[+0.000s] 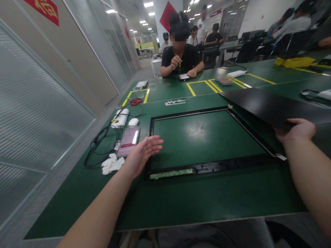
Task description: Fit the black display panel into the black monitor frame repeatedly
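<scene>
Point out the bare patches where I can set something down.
Bare: the green tabletop inside the black frame, and the strip between that frame and the near edge. Crowded: left of the frame, with phone, black cable and crumpled white bundle; the left hand is at the frame's left side. At right, the right hand holds a black sheet.

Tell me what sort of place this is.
Probably an electronics workshop or training room: a green worktable marked with yellow tape, a black frame bearing what looks like a circuit board, and a person opposite holding a small tool.
</scene>
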A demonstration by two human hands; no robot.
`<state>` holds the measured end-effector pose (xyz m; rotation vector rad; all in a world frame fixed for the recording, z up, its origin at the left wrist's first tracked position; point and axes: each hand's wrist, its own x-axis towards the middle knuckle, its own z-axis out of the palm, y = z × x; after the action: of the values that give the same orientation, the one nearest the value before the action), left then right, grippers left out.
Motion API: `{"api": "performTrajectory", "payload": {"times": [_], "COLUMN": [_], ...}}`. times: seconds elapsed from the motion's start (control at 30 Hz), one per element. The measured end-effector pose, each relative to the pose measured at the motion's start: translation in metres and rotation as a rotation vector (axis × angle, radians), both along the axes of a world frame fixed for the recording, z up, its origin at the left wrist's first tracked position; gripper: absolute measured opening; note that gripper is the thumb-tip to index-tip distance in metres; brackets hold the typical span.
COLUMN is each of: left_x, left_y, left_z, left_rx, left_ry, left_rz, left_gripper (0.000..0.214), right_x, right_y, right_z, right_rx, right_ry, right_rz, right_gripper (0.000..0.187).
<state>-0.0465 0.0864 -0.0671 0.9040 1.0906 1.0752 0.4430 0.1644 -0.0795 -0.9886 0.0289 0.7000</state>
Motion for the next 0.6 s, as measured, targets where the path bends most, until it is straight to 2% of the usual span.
{"api": "performTrajectory", "payload": {"times": [0.1,0.2,0.4,0.6], "left_x": [0.0,0.001,0.001,0.003], "left_y": [0.0,0.0,0.0,-0.001], "left_z": [0.0,0.001,0.002,0.004], "left_rx": [-0.001,-0.007,-0.006,-0.011], "left_ry": [-0.011,-0.022,-0.025,-0.022], "left_rz": [0.01,0.022,0.023,0.043], "left_gripper": [0.038,0.036,0.035,0.033], "right_x": [0.001,0.001,-0.006,-0.019], "right_y": [-0.002,-0.005,-0.018,-0.027], "right_z": [-0.002,0.001,0.013,0.025], "right_rx": [0.048,0.095,0.192,0.211], "right_ry": [-0.044,-0.069,-0.162,-0.246], "right_rz": [0.045,0.02,0.04,0.12], "right_gripper": [0.029,0.025,0.013,0.01]}}
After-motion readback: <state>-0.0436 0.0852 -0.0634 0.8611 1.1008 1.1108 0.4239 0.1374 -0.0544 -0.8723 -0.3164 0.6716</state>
